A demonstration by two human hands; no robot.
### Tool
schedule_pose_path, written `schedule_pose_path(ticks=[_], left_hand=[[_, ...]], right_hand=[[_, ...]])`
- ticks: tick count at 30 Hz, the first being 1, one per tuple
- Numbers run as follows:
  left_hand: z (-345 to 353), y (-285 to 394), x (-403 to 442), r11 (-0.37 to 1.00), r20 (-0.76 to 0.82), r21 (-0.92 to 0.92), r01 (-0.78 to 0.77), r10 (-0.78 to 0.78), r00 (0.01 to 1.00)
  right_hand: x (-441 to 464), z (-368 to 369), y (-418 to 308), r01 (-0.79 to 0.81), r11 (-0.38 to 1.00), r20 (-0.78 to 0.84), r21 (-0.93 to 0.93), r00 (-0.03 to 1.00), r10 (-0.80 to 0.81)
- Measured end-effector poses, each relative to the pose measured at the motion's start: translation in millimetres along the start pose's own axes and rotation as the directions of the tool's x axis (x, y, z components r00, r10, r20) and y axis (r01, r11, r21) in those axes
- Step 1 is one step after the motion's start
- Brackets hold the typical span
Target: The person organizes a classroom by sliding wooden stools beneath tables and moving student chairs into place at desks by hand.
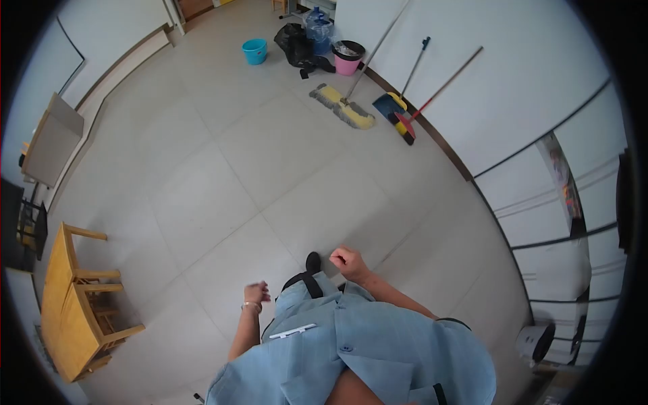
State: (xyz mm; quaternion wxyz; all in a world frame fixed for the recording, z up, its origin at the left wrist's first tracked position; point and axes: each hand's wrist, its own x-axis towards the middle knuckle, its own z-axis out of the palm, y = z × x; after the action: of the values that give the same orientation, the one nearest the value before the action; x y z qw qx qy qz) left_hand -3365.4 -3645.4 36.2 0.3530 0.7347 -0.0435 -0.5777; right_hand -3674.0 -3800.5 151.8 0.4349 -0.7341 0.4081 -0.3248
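Note:
My right hand (347, 263) is held in front of my body with its fingers curled into a loose fist, and I see nothing in it. To its left, my left hand (256, 292) hangs beside my blue shirt (405, 344), slightly blurred, with a bracelet at the wrist. Its fingers are bent but a little apart, and no object shows in them. Neither hand touches anything around it. Below the hands, one dark shoe (313, 262) shows on the tiled floor (223, 182).
Against the right wall lean a mop (344, 108), a dustpan (389, 104) and a broom (405, 128). Farther back are a pink bin (347, 64), a black bag (295, 46), water bottles (317, 30) and a blue bucket (254, 52). Wooden tables (67, 310) stand at left.

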Motion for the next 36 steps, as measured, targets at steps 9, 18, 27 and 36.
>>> schedule_pose_path(ticks=[9, 18, 27, 36], left_hand=[[179, 322, 133, 0.743, 0.264, 0.391, -0.543, 0.475, 0.840], [174, 343, 304, 0.742, 0.023, 0.637, -0.207, 0.251, 0.968], [132, 408, 320, 0.910, -0.348, 0.339, 0.238, -0.114, 0.930], [241, 643, 437, 0.996, -0.270, 0.077, -0.040, 0.060, 0.961]], right_hand=[[231, -110, 87, -0.149, 0.989, -0.250, -0.013, 0.958, 0.141], [519, -208, 215, -0.071, 0.979, -0.284, -0.189, 0.959, 0.015], [813, -287, 299, -0.128, 0.969, -0.509, -0.211, 0.860, 0.003], [1079, -389, 408, -0.354, 0.859, -0.625, -0.371, 0.779, 0.051]])
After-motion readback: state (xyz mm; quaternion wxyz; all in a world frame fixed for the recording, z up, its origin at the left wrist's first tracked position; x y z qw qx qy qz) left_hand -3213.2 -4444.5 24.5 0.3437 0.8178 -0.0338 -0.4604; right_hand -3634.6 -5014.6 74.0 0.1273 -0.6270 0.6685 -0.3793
